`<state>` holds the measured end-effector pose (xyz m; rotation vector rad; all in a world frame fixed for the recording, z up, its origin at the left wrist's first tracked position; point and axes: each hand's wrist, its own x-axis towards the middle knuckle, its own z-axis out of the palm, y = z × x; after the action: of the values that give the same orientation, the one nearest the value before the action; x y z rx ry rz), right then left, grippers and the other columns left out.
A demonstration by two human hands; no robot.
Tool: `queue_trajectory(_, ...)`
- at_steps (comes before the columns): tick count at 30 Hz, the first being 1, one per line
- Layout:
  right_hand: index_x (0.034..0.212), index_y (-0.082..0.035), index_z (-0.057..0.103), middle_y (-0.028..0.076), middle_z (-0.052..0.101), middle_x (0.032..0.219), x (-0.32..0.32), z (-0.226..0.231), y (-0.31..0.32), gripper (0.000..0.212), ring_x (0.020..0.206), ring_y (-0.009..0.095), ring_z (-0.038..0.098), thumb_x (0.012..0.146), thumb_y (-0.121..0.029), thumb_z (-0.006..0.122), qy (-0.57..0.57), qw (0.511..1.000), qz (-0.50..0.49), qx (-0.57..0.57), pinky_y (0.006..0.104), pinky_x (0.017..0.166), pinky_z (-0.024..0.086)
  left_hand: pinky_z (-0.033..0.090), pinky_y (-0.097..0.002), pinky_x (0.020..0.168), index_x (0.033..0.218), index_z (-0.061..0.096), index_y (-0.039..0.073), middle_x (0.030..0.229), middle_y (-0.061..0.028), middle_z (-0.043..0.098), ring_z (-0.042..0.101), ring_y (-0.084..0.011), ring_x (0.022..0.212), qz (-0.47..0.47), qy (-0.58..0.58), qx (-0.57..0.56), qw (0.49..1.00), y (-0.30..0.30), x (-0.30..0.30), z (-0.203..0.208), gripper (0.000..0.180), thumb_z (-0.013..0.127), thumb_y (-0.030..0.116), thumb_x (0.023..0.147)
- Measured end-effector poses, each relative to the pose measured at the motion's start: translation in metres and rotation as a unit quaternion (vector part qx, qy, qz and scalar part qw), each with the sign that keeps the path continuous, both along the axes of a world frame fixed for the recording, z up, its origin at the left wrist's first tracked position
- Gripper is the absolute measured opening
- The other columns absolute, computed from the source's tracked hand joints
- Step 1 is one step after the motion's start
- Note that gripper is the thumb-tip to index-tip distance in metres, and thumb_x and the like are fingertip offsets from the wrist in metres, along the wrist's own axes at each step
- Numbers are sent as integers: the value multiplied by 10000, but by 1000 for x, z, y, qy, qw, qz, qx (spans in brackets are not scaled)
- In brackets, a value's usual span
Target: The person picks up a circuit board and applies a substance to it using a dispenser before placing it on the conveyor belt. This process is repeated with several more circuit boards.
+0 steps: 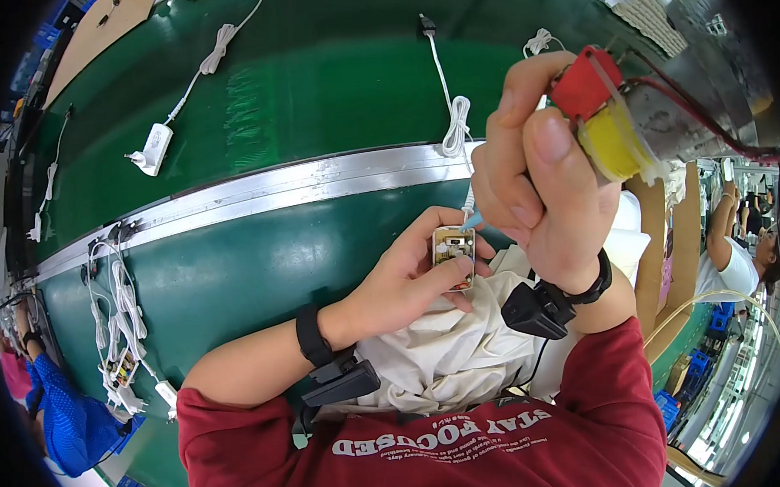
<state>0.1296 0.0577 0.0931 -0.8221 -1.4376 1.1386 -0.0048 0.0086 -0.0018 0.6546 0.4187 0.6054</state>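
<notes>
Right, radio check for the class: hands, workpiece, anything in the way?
Left fingers around open adapter. Right fingers on tool, blue tip by adapter's upper corner. Left thumb partly covers board.

Shirt (pixel 400 474): dark red and soft, with some folds.
Sleeves (pixel 606 360): short, the same dark red as the shirt.
Chest print (pixel 446 435): big white letters in a bent row, with tiny white writing beside them.
Left wrist: a wide black band (pixel 311 334), with a flat black box (pixel 342 381) next to it.
Right wrist: a black band (pixel 600 280) too, and a chunky black box (pixel 537 312) with sharp corners.
Cord (pixel 537 361): thin and black, below the right box; its ends are hard to see.
Hands: left hand (pixel 400 282) and right hand (pixel 540 180) are bare.
Nails: short on the right thumb.
</notes>
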Motion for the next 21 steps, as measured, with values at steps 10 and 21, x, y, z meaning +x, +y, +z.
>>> queue_trajectory(10, 1020, -59, 433, -26, 344, 486, 1, -1, -2, 307, 364, 39, 255, 955, -346, 520, 17, 1000, 13, -13, 220, 356, 216, 580, -307, 748, 1313, 310, 93, 1170, -115, 523, 571, -182, 1049, -1, 15, 12, 1000, 0, 2, 1, 386, 472, 50, 966)
queue_trajectory(21, 1019, -50, 431, -27, 351, 488, 0, 0, -1, 303, 364, 36, 261, 951, -328, 531, 31, 999, 21, -6, 220, 352, 212, 580, -304, 742, 1324, 305, 96, 1163, -114, 523, 573, -182, 1052, -8, 16, 9, 1000, 0, 2, 1, 386, 463, 59, 974)
